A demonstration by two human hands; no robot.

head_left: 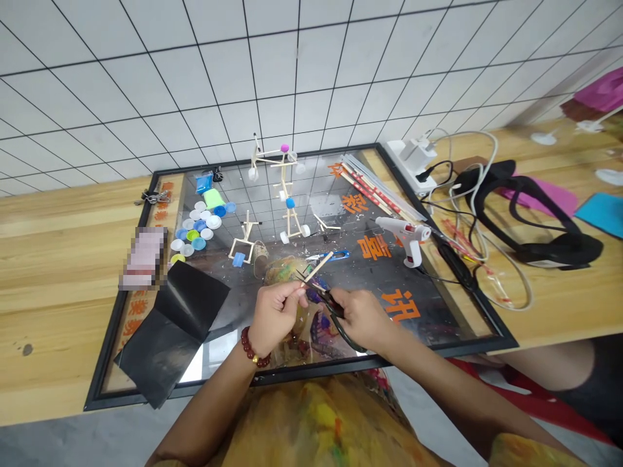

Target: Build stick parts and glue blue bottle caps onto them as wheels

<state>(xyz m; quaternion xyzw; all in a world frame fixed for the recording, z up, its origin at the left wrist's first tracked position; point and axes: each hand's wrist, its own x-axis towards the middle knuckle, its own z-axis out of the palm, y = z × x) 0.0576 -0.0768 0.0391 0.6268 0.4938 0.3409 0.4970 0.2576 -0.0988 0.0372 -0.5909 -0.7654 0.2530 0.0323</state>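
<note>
My left hand (280,308), with a red bead bracelet at the wrist, pinches a short pale wooden stick (319,266) that points up and to the right. Black-handled scissors (335,305) are gripped in my right hand (365,318), their blades crossing the stick near my left fingertips. Just beyond lies a blue-handled craft knife (338,255). Farther back are small stick frames: one with a blue piece (243,243), one with white caps as wheels (293,224), and another (272,155) near the wall. A few joined sticks (326,225) lie beside them.
Bottle caps (198,227) and a black folder (178,324) lie at the left, near a blurred-out item (145,256). On the right are a white glue gun (406,237), bundled sticks (372,188), a power strip (413,165), cables and a black headset strap (530,227). Another person's leg shows lower right.
</note>
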